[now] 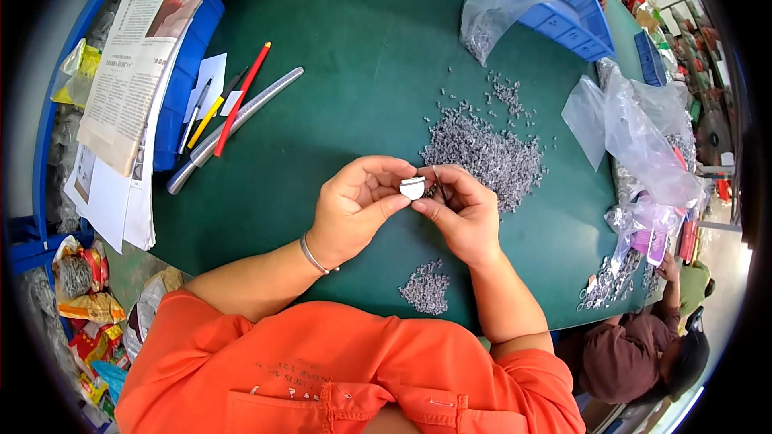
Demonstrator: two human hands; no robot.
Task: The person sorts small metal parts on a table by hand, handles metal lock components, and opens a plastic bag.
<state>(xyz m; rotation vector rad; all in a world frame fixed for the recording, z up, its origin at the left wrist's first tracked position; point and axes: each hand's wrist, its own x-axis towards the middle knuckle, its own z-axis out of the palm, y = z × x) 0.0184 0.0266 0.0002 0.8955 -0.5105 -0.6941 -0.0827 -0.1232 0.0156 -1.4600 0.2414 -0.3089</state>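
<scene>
Small white rounded plastic piece [412, 187] sits pinched between thumb and forefinger of the left hand [354, 207], above the middle of the round green table [322, 112]. The right hand [462, 213] touches it from the other side, its fingers pressed together on a thin metal pin [438, 181]. Behind the hands lies a big heap of tiny grey parts [482, 153]; a smaller grey pile [426, 288] lies near the table's front edge.
</scene>
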